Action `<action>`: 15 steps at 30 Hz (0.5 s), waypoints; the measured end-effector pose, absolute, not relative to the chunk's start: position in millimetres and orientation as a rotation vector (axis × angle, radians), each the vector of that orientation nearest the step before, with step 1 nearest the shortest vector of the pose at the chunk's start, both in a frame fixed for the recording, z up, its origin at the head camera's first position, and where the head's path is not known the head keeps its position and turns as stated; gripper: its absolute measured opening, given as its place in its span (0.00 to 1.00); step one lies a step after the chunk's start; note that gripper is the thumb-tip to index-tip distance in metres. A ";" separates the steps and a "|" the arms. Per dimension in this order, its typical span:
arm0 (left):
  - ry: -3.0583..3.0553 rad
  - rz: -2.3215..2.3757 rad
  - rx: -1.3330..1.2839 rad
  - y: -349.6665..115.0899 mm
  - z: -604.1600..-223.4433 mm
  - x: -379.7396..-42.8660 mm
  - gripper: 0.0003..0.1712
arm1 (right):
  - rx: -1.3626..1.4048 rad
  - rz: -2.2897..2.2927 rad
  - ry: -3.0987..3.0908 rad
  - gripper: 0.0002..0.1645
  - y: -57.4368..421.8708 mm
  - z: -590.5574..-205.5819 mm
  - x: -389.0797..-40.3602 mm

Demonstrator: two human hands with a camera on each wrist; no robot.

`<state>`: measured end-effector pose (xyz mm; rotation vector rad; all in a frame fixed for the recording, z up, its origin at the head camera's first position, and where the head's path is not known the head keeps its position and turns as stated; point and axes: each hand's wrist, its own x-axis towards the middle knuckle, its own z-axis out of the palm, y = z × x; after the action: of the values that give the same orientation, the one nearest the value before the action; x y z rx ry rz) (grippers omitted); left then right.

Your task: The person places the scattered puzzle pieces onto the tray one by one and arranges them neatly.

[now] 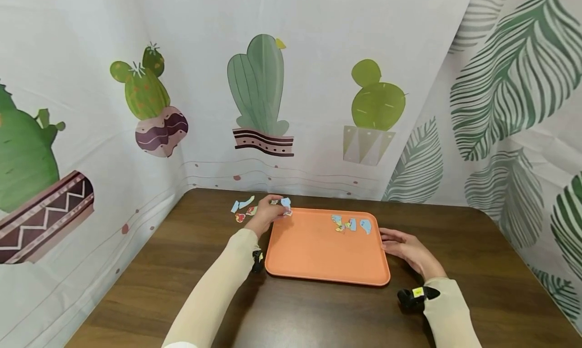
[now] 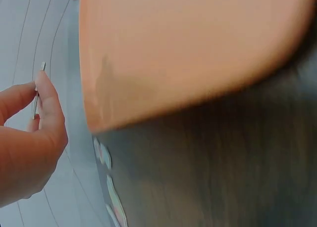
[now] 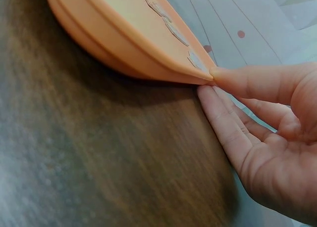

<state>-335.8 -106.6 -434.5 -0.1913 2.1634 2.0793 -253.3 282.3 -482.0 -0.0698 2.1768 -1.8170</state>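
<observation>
Beneath both sets of fingers: dark brown wood-grain table (image 1: 318, 312), a pale sheen shining on the stretch nearest the viewer.
Beyond the fingers: white backdrop (image 1: 318, 14) hanging right behind the table, creased here and there, with thin wavy lines and dots low down.
Prints past the fingertips: potted cactus prints (image 1: 261, 85) ahead and off to the left, striped leaf prints (image 1: 514, 80) beyond the right hand.
Label by the right wrist: a yellow label (image 1: 418, 291) on the black wrist device (image 1: 404, 301), its marks too small to read.
Left hand (image 1: 267, 212): and it's a pinch, thumb and fingertips grasping a small pale blue cut-out (image 1: 285, 202) near the tray's far left corner; the wrist view catches it edge-on, and it's thin.
Right hand (image 1: 409, 249): thumb above, fingertips below, nipping the tray's right rim.
Orange tray (image 1: 325, 252): flat between the two hands, low raised rim all round.
Pieces on it: three patches of printed pieces (image 1: 366, 226) near the far right corner, just left of the right fingers.
Loose pieces (image 1: 247, 202): several on the table left of the left fingers, some blue, some red.
Sleeves (image 1: 218, 287): cream, behind both hands.
</observation>
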 end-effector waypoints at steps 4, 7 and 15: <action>2.164 2.061 -0.171 -91.0 -435.3 -338.9 0.29 | -0.071 -1.828 2.176 0.40 281.5 -481.5 -254.3; 2.166 2.046 -0.134 -81.3 -438.2 -341.3 0.29 | -0.067 -1.842 2.169 0.40 281.6 -481.5 -255.0; 2.119 2.024 -0.095 -60.2 -441.8 -334.4 0.27 | -0.054 -1.825 2.177 0.40 281.3 -483.9 -255.3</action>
<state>-334.4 -60.2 -441.8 -0.0946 2.1191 2.0243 -255.3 281.3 -483.9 -0.0537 2.1765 -1.8251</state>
